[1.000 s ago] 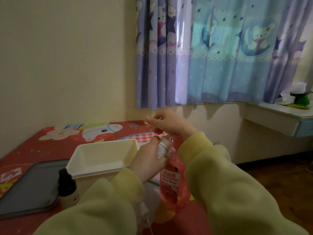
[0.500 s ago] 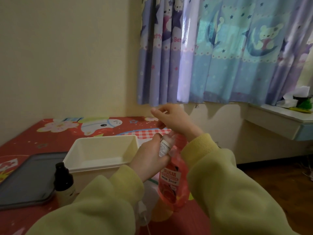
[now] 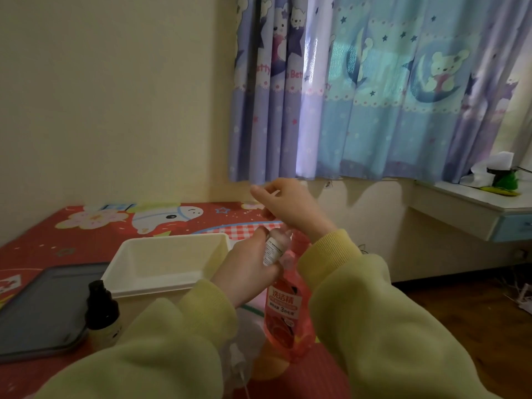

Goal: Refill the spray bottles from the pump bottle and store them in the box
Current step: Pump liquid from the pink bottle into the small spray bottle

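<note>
Left hand wrapped around a small clear spray bottle, fingers closed on it, label facing out, held tilted right up against the neck of the pink pump bottle. Right hand sitting on top of the pump bottle, over the pump head, which is hidden under the palm. Right-hand fingers curled loosely, index sticking out to the left, something thin and pale poking between them; can't tell what it is or whether it's really pinched. Pump bottle standing upright on the red cartoon-print table, near the front edge, pink liquid visible through the sides, label with Chinese text.

White box just left of the hands, open top, looks bare inside as far as visible. Second spray bottle with a black cap standing in front of the box's left corner, touching or nearly touching a dark grey lid lying flat on the table. Something clear with a thin tube lying low between the yellow sleeves, too blurry to call. Blue bear-print curtain behind, white shelf off to the right.
</note>
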`<state>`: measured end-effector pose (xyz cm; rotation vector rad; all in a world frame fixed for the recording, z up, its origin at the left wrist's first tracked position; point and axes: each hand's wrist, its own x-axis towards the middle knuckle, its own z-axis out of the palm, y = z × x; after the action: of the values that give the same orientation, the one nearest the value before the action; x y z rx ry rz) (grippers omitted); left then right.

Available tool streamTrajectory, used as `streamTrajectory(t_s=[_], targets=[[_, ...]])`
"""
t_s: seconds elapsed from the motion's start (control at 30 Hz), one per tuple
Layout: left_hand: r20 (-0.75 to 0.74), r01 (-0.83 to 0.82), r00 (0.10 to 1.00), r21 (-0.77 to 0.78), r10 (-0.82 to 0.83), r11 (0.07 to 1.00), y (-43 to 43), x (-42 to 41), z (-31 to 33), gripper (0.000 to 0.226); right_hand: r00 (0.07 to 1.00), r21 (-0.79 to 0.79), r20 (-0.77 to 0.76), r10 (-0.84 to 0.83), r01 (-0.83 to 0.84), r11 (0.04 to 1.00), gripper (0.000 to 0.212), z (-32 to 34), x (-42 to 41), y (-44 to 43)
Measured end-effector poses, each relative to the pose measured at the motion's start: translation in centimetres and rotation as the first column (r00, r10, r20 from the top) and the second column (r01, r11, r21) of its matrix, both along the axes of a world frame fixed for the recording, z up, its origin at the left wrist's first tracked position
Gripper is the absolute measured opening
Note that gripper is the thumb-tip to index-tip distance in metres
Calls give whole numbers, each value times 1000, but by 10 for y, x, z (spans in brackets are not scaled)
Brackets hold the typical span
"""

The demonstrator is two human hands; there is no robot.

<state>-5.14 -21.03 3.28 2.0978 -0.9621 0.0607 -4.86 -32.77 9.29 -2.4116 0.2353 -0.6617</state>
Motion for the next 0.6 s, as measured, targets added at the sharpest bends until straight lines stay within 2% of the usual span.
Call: streamTrajectory(t_s=[0.17, 0.3, 0.4, 0.6], targets=[[-24, 4, 1000, 0, -4, 1000, -1, -1, -3, 29, 1000, -16, -1, 1, -1, 1000, 52, -5, 0, 0], [-26, 21, 999, 31, -20, 999, 4, 0, 5, 30, 995, -43, -95, 28, -32, 999, 47, 2, -3, 3], [-19, 29, 999, 33, -28, 999, 5, 4, 13, 30, 987, -4, -143, 68, -70, 998, 44, 13, -5, 4], [-25, 18, 1000, -21, -19, 1000, -1, 2, 1, 23, 1000, -31, -28, 9, -10, 999, 48, 2, 0, 0]])
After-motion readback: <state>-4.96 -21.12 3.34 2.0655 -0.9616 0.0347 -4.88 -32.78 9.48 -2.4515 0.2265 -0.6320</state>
